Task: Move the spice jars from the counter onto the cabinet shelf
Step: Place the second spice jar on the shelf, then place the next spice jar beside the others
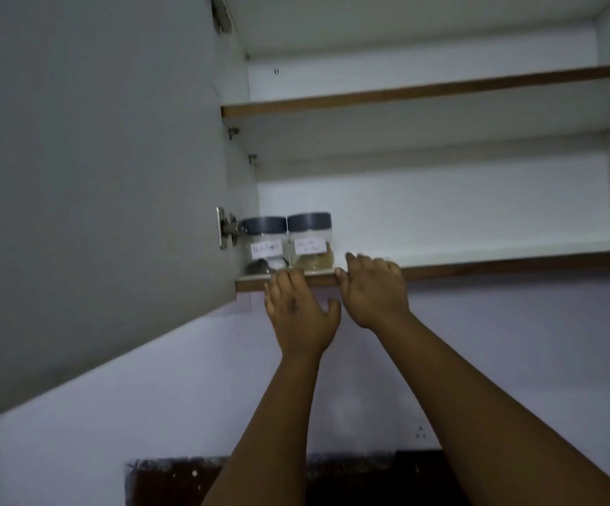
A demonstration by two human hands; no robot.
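Two jars stand touching on the lower shelf (478, 266) at centre left of the frame: a left jar (264, 246) by the hinge (227, 228) and a right jar (310, 242). Both hands are empty, fingers loosely spread. The left hand (298, 308) lies against the shelf edge below the jars; the right hand (372, 286) hooks over it just beside the right jar. Placing looks finished for these two. Next, likely, both hands go down for more; the counter is out of view.
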